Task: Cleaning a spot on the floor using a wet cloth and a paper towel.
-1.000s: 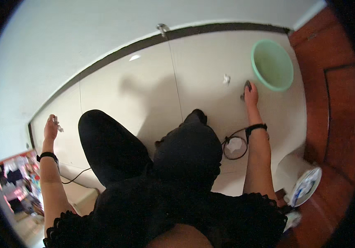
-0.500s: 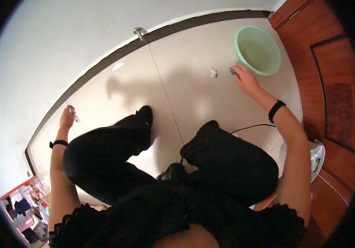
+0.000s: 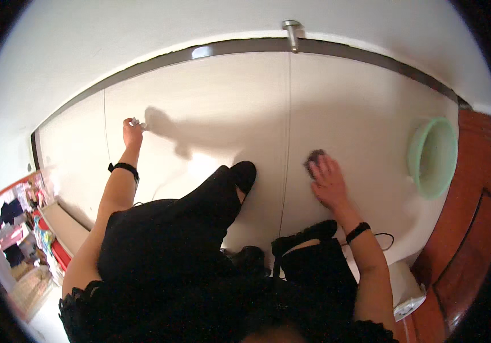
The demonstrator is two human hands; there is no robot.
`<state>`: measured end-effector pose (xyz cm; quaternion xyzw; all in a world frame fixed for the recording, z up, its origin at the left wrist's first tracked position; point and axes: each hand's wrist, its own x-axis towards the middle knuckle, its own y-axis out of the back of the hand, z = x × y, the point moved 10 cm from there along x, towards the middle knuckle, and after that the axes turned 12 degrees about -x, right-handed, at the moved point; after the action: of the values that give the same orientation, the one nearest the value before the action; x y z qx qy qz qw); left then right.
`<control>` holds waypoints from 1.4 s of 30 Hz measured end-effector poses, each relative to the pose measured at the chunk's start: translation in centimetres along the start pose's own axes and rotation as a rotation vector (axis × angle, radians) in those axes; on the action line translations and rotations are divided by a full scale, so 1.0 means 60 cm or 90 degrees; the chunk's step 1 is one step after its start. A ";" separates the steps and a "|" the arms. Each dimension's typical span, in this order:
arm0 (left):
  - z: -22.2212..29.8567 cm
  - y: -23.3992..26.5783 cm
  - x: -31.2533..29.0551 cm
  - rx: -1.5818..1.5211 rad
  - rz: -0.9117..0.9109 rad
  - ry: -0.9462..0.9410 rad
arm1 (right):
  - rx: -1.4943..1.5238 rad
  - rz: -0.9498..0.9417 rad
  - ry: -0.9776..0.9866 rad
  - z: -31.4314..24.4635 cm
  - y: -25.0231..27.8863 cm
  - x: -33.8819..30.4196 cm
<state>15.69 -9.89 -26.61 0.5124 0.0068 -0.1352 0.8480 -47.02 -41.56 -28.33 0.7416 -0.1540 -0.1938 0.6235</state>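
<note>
My left hand [image 3: 133,135] is out over the pale floor at the left, its fingers closed on a crumpled white piece of tissue [image 3: 138,123]. My right hand [image 3: 330,184] rests low over the floor, right of my shoe. Its fingers lie over a dark grey scrubbing pad or cloth [image 3: 314,162]; which of the two I cannot tell. Part of the pad shows beyond my fingertips, against the floor tile.
A pale green basin [image 3: 433,157] stands at the right by a reddish-brown wooden door [image 3: 474,223]. A metal doorstop [image 3: 293,37] sticks out of the far wall. A white bin [image 3: 405,291] and a dark cord [image 3: 387,235] are near my right arm. Cluttered shelves [image 3: 25,228] stand lower left.
The view has swung left, so basin and doorstop appear farther right. My right hand has left the basin's side with the dark pad. The white scrap beside it is out of sight.
</note>
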 end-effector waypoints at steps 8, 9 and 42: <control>0.016 0.007 0.008 0.139 0.112 0.042 | -0.100 0.064 -0.023 0.049 0.096 0.276; 0.031 -0.004 0.005 0.101 0.146 0.054 | -0.131 0.077 -0.084 0.130 0.103 0.247; 0.472 -0.277 -0.337 -0.148 -0.365 -0.563 | 0.140 0.107 0.221 -0.253 0.072 0.263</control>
<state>-11.32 -37.32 -24.55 0.2872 -0.1963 -0.5628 0.7498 -25.81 -36.61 -23.32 0.8120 -0.1261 0.0075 0.5698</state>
